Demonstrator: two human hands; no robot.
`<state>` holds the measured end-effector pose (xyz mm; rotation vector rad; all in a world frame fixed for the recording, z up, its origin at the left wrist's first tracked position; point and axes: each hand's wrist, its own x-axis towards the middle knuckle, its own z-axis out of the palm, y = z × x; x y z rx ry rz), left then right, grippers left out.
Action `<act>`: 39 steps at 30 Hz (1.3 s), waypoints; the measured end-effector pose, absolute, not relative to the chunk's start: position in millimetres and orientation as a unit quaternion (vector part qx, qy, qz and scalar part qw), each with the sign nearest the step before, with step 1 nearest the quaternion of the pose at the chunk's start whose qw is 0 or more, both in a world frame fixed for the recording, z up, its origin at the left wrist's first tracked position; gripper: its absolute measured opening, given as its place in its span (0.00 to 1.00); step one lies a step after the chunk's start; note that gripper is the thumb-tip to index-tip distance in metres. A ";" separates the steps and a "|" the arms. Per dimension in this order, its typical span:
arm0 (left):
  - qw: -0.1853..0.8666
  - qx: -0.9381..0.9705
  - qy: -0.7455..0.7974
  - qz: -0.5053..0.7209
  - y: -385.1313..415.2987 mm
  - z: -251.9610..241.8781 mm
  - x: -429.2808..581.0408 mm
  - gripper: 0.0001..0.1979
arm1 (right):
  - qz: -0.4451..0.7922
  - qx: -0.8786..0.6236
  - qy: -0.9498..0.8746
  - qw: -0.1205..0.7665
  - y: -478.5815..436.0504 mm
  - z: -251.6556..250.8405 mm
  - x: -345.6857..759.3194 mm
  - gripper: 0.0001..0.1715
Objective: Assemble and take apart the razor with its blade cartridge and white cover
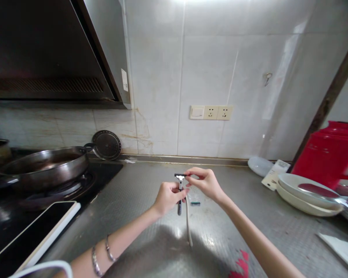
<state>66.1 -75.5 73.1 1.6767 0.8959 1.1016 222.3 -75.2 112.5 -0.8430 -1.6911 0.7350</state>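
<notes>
A small razor-like tool (180,185) with a dark handle and a wide black head stands upright above the metal counter. My left hand (168,197) is closed round its handle below the head. The fingers of my right hand (202,180) pinch the right end of the head. Just behind and below the hands, a pale cable or tube (188,226) runs down over the counter. A small clear packet with a teal strip (195,203) lies to the right of the handle.
At left a steel pan (46,166) sits on the black stove (110,173), with a white-edged device (49,231) nearer me. White dishes (307,193), a card (275,175) and a red container (327,152) are at right. Red scraps (241,266) lie at the front.
</notes>
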 end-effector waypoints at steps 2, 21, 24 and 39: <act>0.448 0.679 0.361 0.456 -76.5 73.4 66.5 0.16 | 0.303 -0.355 -0.709 0.529 -74.8 111.3 222.0 0.09; 0.493 0.680 0.358 0.408 -48.1 71.7 55.2 0.15 | 0.318 -0.391 -0.703 0.501 -62.0 106.3 233.6 0.19; 0.540 0.647 0.365 0.395 -36.8 72.7 47.5 0.17 | 0.308 -0.418 -0.691 0.502 -55.4 101.6 238.4 0.22; 0.686 0.576 0.274 0.349 -28.3 76.6 30.5 0.18 | 0.254 -0.442 -0.813 0.281 -75.0 89.8 211.6 0.16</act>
